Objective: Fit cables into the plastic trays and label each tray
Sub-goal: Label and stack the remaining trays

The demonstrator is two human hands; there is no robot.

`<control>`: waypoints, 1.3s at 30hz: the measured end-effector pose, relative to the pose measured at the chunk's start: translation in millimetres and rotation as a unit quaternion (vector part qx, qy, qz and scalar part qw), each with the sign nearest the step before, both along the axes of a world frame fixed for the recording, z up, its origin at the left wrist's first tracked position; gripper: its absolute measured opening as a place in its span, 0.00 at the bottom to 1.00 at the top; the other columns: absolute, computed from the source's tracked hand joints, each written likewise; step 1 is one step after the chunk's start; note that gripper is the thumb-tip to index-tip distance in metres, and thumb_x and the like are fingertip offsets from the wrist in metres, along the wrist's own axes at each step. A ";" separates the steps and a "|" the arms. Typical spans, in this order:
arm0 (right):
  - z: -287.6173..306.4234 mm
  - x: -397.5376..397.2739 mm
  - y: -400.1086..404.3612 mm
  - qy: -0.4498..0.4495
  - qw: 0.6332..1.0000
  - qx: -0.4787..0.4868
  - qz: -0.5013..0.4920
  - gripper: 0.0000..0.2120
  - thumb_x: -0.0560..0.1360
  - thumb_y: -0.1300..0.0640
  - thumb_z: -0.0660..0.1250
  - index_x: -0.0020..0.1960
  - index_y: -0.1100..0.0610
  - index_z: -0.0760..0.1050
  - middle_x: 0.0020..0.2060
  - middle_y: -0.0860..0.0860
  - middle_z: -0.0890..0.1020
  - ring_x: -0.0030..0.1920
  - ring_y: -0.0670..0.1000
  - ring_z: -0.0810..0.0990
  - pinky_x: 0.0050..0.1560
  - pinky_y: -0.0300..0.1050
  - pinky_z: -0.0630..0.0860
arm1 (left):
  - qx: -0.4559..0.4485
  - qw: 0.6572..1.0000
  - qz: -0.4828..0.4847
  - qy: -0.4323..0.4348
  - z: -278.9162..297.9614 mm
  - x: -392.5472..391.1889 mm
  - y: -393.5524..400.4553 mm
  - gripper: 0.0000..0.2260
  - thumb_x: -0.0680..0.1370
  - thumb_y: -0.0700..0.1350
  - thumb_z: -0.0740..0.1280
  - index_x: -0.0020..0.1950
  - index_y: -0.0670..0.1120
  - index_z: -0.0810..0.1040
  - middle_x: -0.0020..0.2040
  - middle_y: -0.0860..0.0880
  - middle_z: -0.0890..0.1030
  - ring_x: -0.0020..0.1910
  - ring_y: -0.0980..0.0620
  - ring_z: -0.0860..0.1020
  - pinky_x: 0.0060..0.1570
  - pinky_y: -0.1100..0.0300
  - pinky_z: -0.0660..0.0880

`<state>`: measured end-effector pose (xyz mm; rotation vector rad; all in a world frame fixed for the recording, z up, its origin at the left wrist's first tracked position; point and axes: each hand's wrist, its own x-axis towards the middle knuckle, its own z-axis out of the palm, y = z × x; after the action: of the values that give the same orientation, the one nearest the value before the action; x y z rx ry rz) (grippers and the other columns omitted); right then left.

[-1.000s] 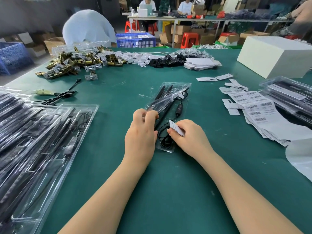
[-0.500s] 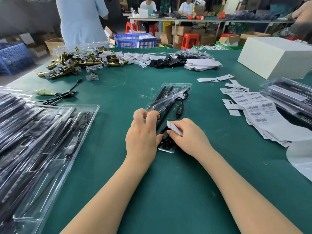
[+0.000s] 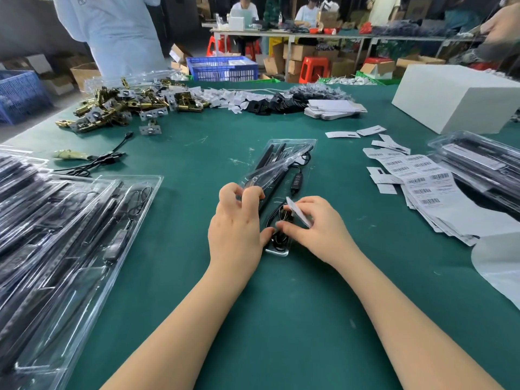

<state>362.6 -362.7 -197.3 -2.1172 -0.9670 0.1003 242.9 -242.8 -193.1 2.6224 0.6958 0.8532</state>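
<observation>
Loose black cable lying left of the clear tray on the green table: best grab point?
Probably the bunched loops of the loose black cable, pinched from above. It lies flat on the green table, away from both hands; the thin single run toward the plug offers less to hold, and the coil brings the whole length along.

right hand (image 3: 315,229) thumb lowered onto cable (image 3: 277,220)

Near end of clear tray (image 3: 281,250) covered by left hand (image 3: 235,229) and right hand (image 3: 312,229); cable coil (image 3: 277,218) partly hidden beneath them. Barcode label sheets (image 3: 427,190): print too small to read. Tray stack (image 3: 56,235) cut off by left edge. White sheet (image 3: 498,263) cut off at right edge.
</observation>
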 end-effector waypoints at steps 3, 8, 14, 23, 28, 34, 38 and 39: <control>-0.4 0.4 -2.2 0.003 0.999 -0.026 0.027 0.17 0.68 0.43 0.75 0.50 0.54 0.81 0.51 0.44 0.76 0.51 0.41 0.73 0.49 0.26 0.67 | -0.002 1.000 -0.001 0.009 -0.5 -0.6 0.2 0.27 0.66 0.47 0.79 0.60 0.47 0.71 0.60 0.44 0.65 0.48 0.45 0.73 0.37 0.55 0.70; 2.7 -2.7 5.7 -0.030 0.996 -0.081 0.012 0.17 0.69 0.41 0.73 0.34 0.48 0.70 0.42 0.42 0.72 0.44 0.46 0.73 0.39 0.40 0.68 | 0.003 1.000 -0.015 0.024 -1.3 -2.3 1.4 0.22 0.71 0.47 0.73 0.63 0.48 0.72 0.62 0.46 0.65 0.53 0.46 0.73 0.42 0.51 0.75; 2.2 -1.1 4.1 -0.024 0.995 -0.096 0.026 0.14 0.72 0.42 0.71 0.42 0.52 0.77 0.51 0.45 0.75 0.51 0.46 0.74 0.48 0.45 0.72 | -0.003 0.999 -0.031 0.032 -2.9 -4.4 1.8 0.22 0.72 0.50 0.70 0.64 0.51 0.69 0.62 0.49 0.63 0.56 0.48 0.71 0.44 0.53 0.75; -0.9 -6.0 1.6 0.034 0.999 0.001 -0.005 0.17 0.79 0.45 0.63 0.59 0.55 0.80 0.59 0.49 0.74 0.59 0.45 0.73 0.59 0.43 0.70 | 0.000 0.999 -0.049 0.001 -7.3 -4.5 -0.3 0.23 0.69 0.50 0.73 0.61 0.51 0.70 0.59 0.48 0.66 0.52 0.45 0.73 0.41 0.58 0.68; 14.5 1.4 -6.6 0.124 0.964 0.181 -0.152 0.17 0.82 0.46 0.55 0.47 0.49 0.81 0.25 0.45 0.68 0.26 0.46 0.69 0.30 0.38 0.68 | -0.003 0.998 -0.055 -0.012 -6.0 -4.2 -0.3 0.24 0.67 0.48 0.74 0.60 0.51 0.69 0.59 0.49 0.65 0.53 0.46 0.72 0.42 0.58 0.68; 32.4 4.1 7.7 0.325 0.929 0.116 -0.132 0.08 0.79 0.55 0.61 0.44 0.57 0.71 0.34 0.52 0.76 0.27 0.47 0.75 0.28 0.37 0.70 | 0.023 0.997 -0.067 -0.031 -4.1 -4.6 -1.6 0.23 0.65 0.45 0.77 0.57 0.50 0.75 0.60 0.47 0.69 0.56 0.45 0.73 0.47 0.56 0.68; 46.0 1.8 21.0 0.435 0.885 0.131 -0.102 0.10 0.78 0.64 0.56 0.48 0.56 0.75 0.35 0.52 0.77 0.32 0.50 0.77 0.28 0.39 0.73 | 0.031 0.995 -0.086 -0.041 -2.2 -6.2 -0.9 0.21 0.65 0.45 0.77 0.55 0.52 0.77 0.61 0.51 0.69 0.55 0.46 0.75 0.48 0.53 0.70; 47.5 1.4 24.3 0.424 0.890 0.134 -0.099 0.09 0.78 0.64 0.58 0.49 0.57 0.76 0.36 0.53 0.80 0.33 0.50 0.79 0.28 0.40 0.76 | 0.032 0.995 -0.089 -0.043 -1.8 -6.7 -0.7 0.20 0.65 0.46 0.77 0.55 0.53 0.77 0.61 0.51 0.68 0.55 0.46 0.75 0.48 0.52 0.72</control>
<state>364.0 -338.4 -149.8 -1.6300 -0.2164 0.6842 236.2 -243.6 -194.9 2.6373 0.4106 0.9436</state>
